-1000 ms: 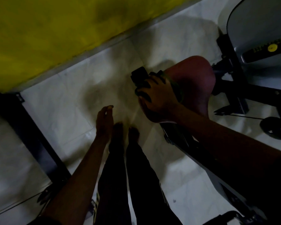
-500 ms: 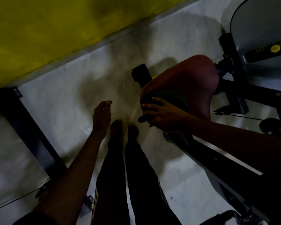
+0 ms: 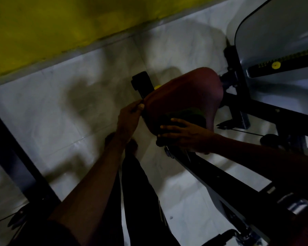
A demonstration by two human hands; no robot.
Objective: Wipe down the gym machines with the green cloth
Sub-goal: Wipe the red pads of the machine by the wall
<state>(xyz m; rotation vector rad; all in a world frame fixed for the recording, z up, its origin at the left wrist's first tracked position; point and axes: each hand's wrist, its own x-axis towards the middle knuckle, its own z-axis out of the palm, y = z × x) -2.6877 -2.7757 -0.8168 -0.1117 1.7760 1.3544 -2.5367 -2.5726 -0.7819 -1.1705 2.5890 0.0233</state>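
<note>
A dark red padded seat (image 3: 185, 93) of a gym machine sits at the centre, on a black frame (image 3: 220, 180). The green cloth (image 3: 187, 113) lies on the seat's near end. My right hand (image 3: 183, 134) presses on the cloth with its fingers spread flat. My left hand (image 3: 130, 118) is at the seat's left edge, and its fingertips touch that edge. The light is dim, so how the left fingers curl is hard to see.
A grey machine panel (image 3: 277, 32) with a yellow-marked black bar (image 3: 281, 64) stands at the top right. A black post (image 3: 16, 166) crosses the left side. Below are a pale tiled floor (image 3: 52, 103), the yellow wall (image 3: 52, 23) and my legs (image 3: 132, 192).
My left hand has risen from beside my legs to the seat's left edge. My right hand has slid the cloth back along the seat toward me and to the right.
</note>
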